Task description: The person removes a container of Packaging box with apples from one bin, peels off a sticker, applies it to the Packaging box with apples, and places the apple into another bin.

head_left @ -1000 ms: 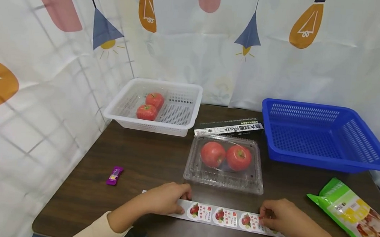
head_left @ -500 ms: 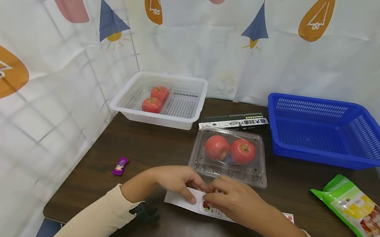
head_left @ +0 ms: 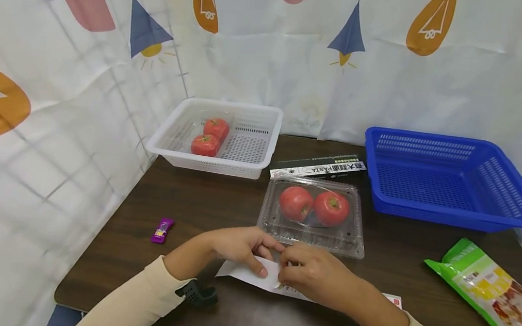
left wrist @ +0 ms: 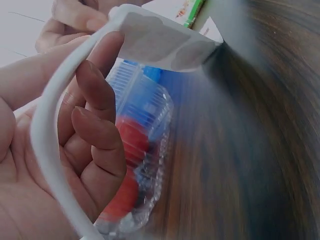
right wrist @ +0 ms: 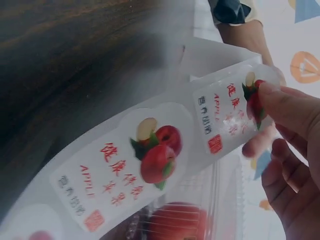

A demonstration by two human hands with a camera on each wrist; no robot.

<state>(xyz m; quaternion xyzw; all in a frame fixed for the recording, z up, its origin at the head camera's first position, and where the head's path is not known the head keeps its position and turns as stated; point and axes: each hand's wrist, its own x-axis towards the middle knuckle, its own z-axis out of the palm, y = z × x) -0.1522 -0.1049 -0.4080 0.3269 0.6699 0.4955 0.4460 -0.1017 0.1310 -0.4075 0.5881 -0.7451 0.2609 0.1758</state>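
Observation:
In the head view both hands meet over a paper strip of apple stickers (head_left: 246, 274), just in front of a clear plastic clamshell box (head_left: 310, 238). Two red apples sit inside the box. My left hand (head_left: 244, 249) holds the strip near its blank white left end, thumb on the front. Close beside it, my right hand (head_left: 316, 274) pinches the end of one apple sticker (right wrist: 230, 110) between thumb and finger. That sticker's pinched end looks lifted from the backing, while other stickers lie flat along the strip. In the left wrist view, the strip curves past the left fingers (left wrist: 100, 135).
A white basket (head_left: 209, 164) with two wrapped apples stands back left; a blue basket (head_left: 447, 213) stands back right. Behind the clamshell lies a pasta box (head_left: 321, 168). A green food bag (head_left: 500, 303) lies right, and a purple-wrapped sweet (head_left: 162, 230) lies left on the table (head_left: 111, 274).
The right hand has come leftward from the strip's right part to beside the left hand. It now pinches a sticker's end, and the strip's left end has bent up slightly.

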